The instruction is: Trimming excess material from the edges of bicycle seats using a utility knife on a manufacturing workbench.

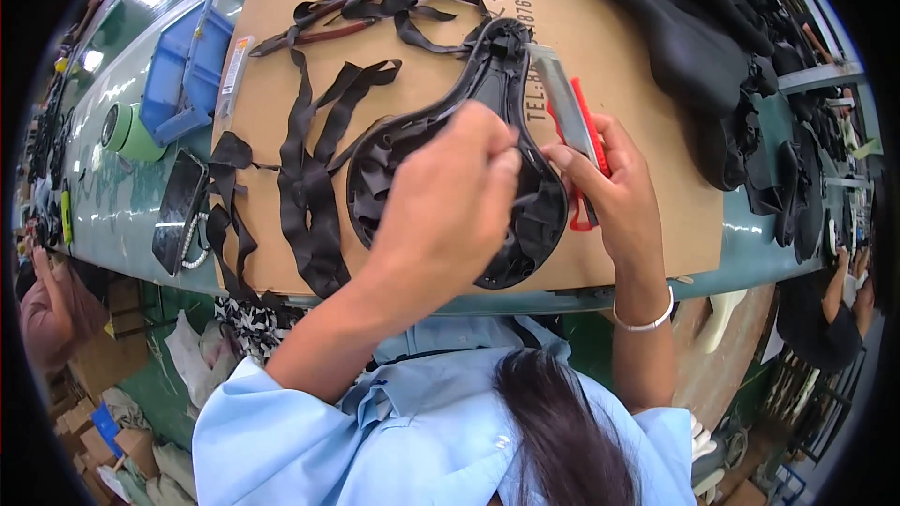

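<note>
A black bicycle saddle [507, 84] lies upside down on a brown cardboard sheet [647, 215], its narrow nose pointing away from me. Loose black cover material [375, 169] is bunched inside its wide end. My left hand [455, 192] is closed above the saddle's middle; whatever its fingers pinch is hidden. At the saddle's right edge, my right hand [614, 173] grips a red and silver-grey utility knife [574, 112]. That knife slants along the saddle, its far end beside the nose. My right thumb is close to the saddle's rim.
Black cut strips [305, 178] lie left of the saddle and beyond it. A stack of black saddle covers [694, 56] fills the right side. Farther left are a blue bin [187, 70], a green round container [131, 131] and a dark phone [178, 211]. Other people sit at both sides.
</note>
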### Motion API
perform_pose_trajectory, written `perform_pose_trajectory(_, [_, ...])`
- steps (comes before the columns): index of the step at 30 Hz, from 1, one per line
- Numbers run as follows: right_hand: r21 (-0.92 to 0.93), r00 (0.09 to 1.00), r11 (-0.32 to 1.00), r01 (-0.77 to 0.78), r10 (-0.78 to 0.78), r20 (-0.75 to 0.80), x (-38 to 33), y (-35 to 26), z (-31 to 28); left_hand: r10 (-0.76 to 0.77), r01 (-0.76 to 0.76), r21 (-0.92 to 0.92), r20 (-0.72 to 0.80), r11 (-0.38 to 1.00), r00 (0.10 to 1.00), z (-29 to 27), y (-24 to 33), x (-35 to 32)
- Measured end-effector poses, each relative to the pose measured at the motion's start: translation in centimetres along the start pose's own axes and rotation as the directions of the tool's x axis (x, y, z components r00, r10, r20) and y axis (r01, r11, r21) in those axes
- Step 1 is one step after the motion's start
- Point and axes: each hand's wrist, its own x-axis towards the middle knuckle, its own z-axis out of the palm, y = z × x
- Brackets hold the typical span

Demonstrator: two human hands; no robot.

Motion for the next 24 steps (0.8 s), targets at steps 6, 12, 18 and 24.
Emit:
perform_pose_trajectory(6, [-0.063, 0.983, 0.998, -0.005, -0.007, -0.184, -5.2, -0.8, -1.2, 0.052, -0.106, 0.412, 0.140, 0.905, 0.989, 1.6, -0.7, 0.5])
perform_pose_trajectory(12, [-0.606, 0.972, 0.789, 0.103, -0.210, -0.109, -10.0, -1.7, -1.5, 0.115, -0.135, 0.127, 0.153, 0.983, 0.982, 1.3, -2.3, -0.3])
perform_pose_trajectory(18, [-0.885, 0.980, 0.423, 0.194, -0.121, 0.157, -10.0, -5.2, 0.1, 0.193, -0.197, 0.064, 0.070, 0.978, 0.979, 1.9, -3.1, -0.8])
perform_pose_trajectory(24, [-0.979, 0.997, 0.186, 0.078, -0.018, 0.076, -11.8, -5.4, 2.6, 0.197, -0.201, -0.047, -0.083, 0.978, 0.977, 2.0, -3.7, -0.7])
